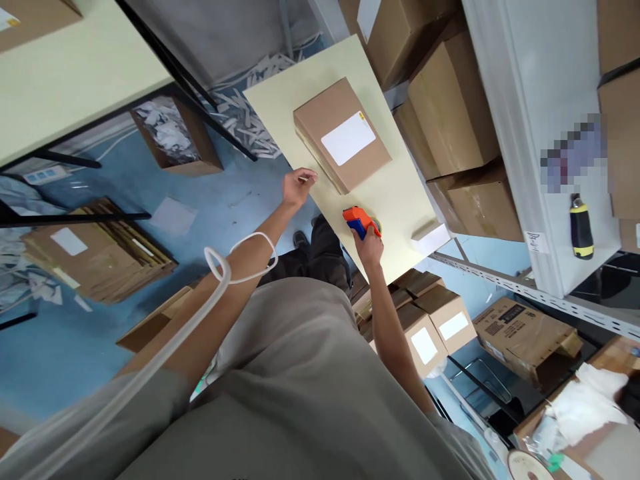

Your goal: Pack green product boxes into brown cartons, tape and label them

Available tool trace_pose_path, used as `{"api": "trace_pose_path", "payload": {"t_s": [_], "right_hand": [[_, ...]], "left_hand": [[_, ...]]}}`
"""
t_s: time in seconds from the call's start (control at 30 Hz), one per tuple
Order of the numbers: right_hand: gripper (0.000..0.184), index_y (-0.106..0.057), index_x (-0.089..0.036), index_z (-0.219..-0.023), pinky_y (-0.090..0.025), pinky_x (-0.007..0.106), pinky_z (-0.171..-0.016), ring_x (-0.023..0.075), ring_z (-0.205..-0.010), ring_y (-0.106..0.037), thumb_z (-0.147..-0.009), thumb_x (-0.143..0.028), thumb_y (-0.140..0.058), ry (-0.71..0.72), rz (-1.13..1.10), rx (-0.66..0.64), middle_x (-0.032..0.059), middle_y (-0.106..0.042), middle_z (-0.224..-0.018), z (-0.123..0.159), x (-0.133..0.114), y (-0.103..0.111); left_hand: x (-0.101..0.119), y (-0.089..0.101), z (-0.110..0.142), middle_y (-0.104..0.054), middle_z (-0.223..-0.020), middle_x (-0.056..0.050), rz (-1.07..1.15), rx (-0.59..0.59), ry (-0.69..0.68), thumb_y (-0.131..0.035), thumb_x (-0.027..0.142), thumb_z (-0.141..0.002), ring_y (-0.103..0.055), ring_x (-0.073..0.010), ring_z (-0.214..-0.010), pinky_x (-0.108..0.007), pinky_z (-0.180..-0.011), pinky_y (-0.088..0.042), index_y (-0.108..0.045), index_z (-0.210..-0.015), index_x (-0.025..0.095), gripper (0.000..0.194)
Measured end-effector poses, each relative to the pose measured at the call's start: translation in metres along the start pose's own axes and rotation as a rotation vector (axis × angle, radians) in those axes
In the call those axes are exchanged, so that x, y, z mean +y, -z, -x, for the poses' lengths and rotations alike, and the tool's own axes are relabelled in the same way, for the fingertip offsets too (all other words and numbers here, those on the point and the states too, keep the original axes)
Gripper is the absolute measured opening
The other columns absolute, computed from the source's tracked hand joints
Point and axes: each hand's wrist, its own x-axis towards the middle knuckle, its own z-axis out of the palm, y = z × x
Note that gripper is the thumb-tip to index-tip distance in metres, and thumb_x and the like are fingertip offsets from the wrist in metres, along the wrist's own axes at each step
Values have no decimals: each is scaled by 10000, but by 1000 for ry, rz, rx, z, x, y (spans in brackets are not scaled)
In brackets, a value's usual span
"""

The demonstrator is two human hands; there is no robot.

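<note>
A closed cardboard box (pixel 320 113) with a white label (pixel 349 138) on top lies on the pale yellow tabletop (pixel 400 220). Just off its near left side is my left hand (pixel 297 187), fingers drawn together in a pinch; whatever they hold, if anything, is too small to make out. My right hand (pixel 371 249) is wrapped round an orange and blue tape dispenser (pixel 361 217) on the near part of the tabletop, and the fingers partly cover it. Part of a tape roll shows at its right side. The dispenser and the box are apart.
Shelving on the right holds large cartons (pixel 453 110) and a black and yellow box cutter (pixel 581 230). A small white box (pixel 431 239) sits at the tabletop's right edge. Flattened cardboard (pixel 95 250) and a carton of paper scraps (pixel 193 157) are on the blue floor.
</note>
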Motion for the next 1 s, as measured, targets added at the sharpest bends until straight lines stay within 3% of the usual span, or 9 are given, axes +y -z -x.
{"api": "trace_pose_path", "payload": {"t_s": [0.1,0.23,0.33,0.4,0.47,0.53,0.63,0.73,1.0], "right_hand": [[580,-524,-111,-1484,-603,423,-944,363,-1142,-789,-1138,-576,-542,-64,-47,2,238,-789,-1254,-9,-4,-7],[621,-496,-100,-1509,-597,406,-949,354,-1151,-791,-1129,-587,-564,-103,-81,5,233,-793,-1226,-12,-8,-11],[611,-502,-109,-1488,-595,394,-928,346,-1116,-796,-1122,-591,-581,-97,-75,23,220,-798,-1174,-10,-13,-13],[561,-532,-124,-1432,-597,387,-914,335,-1080,-799,-1123,-590,-582,-96,-70,39,208,-799,-1149,-8,-17,-15],[519,-553,-133,-1379,-602,389,-913,326,-1058,-798,-1126,-586,-575,-96,-70,61,206,-798,-1148,-4,-20,-17],[506,-559,-125,-1367,-607,401,-927,325,-1056,-795,-1130,-572,-570,-91,-68,77,214,-797,-1161,-1,-22,-17],[505,-553,-97,-1408,-609,432,-971,338,-1075,-794,-1142,-527,-557,-86,-54,77,232,-801,-1154,6,-24,-15],[474,-575,-85,-1396,-592,458,-1024,357,-1123,-784,-1157,-490,-516,-33,-46,54,264,-795,-1184,11,-37,-11],[423,-547,-37,-1424,-504,481,-1125,386,-1195,-756,-1158,-364,-512,122,-223,-65,320,-768,-1235,12,-103,-12]], "left_hand": [[1,-10,-8,-806,-910,-53,-36,17,-11,-827,328,-876,-637,-156,-706,-296,-743,-548,-814,-870,231,98],[8,-22,-9,-796,-1009,-75,-78,50,-11,-825,379,-920,-706,-191,-830,-335,-860,-591,-808,-888,243,141],[16,-35,-4,-788,-1113,-102,-41,115,46,-817,390,-951,-750,-221,-950,-350,-942,-608,-822,-1133,238,238],[24,-49,2,-780,-1227,-117,51,178,124,-772,435,-998,-769,-238,-1019,-377,-995,-620,-685,-1488,258,528],[33,-65,9,-727,-1419,-138,172,234,204,-664,532,-1069,-767,-260,-1166,-421,-1089,-607,-415,-1723,300,737],[44,-80,16,-594,-1630,-152,263,231,219,-591,637,-1087,-688,-287,-1385,-448,-1199,-551,-274,-1780,323,824],[55,-93,18,-521,-1708,-147,306,113,125,-780,678,-961,-591,-318,-1521,-444,-1256,-512,-272,-1777,328,1023],[56,-81,2,-603,-1626,-158,286,-36,22,-938,605,-839,-615,-352,-1493,-482,-1240,-532,-291,-1770,306,1173],[61,1,-48,-606,-1645,-78,69,-403,47,-934,660,-803,-591,-323,-1520,-452,-1214,-562,-431,-1701,377,1067]]}}
